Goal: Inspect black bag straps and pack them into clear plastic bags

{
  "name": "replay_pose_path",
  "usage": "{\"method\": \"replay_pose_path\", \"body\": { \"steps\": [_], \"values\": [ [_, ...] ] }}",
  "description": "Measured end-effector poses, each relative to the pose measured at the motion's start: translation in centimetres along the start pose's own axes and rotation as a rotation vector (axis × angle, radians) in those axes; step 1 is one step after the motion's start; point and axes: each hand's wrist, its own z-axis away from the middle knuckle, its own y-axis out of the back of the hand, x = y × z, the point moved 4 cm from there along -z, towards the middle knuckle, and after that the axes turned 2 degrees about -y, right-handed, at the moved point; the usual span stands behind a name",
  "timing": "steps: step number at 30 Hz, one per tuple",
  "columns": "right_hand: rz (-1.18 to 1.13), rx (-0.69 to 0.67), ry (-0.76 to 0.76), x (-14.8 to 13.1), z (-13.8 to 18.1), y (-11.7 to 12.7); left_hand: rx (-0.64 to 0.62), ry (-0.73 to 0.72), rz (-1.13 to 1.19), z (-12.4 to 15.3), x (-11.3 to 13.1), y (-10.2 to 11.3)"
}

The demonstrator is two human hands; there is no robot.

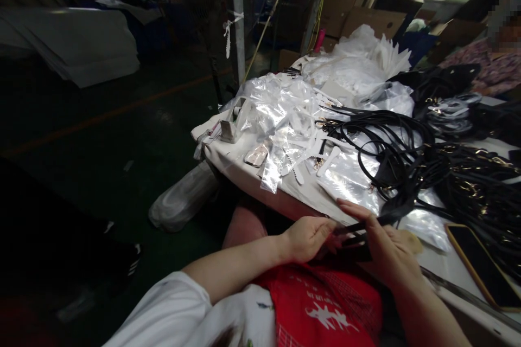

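My left hand (307,237) and my right hand (385,246) meet just below the table's near edge, over my lap and a red cloth (325,303). Both are closed on a black strap (358,233), the left pinching its near end, the right wrapped round it further along. The strap runs up to the right into a tangled heap of black straps with gold fittings (427,162) lying on the table (228,160).
Clear plastic bags (285,114) and white strips litter the table's middle. A tape dispenser (232,124) stands at its left corner. A phone (482,263) lies at the right edge. Another person sits at the far right. A bulky plastic bag (183,198) lies on the floor.
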Motion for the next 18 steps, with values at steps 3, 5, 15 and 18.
{"method": "replay_pose_path", "body": {
  "steps": [3,5,15,18],
  "values": [
    [-0.010,-0.139,-0.004,1.0,-0.8,-1.9,0.107,-0.057,-0.227,-0.1,-0.1,0.6],
    [-0.145,-0.145,-0.060,1.6,-1.7,-1.7,0.134,-0.047,-0.353,0.0,-0.3,1.1],
    [-0.235,-0.090,-0.117,2.9,-3.3,-2.5,0.234,-0.069,-0.438,0.1,-0.8,2.3],
    [-0.406,0.006,-0.121,3.2,-4.5,-0.9,0.239,-0.044,-0.525,0.3,-1.1,2.8]
  ]
}}
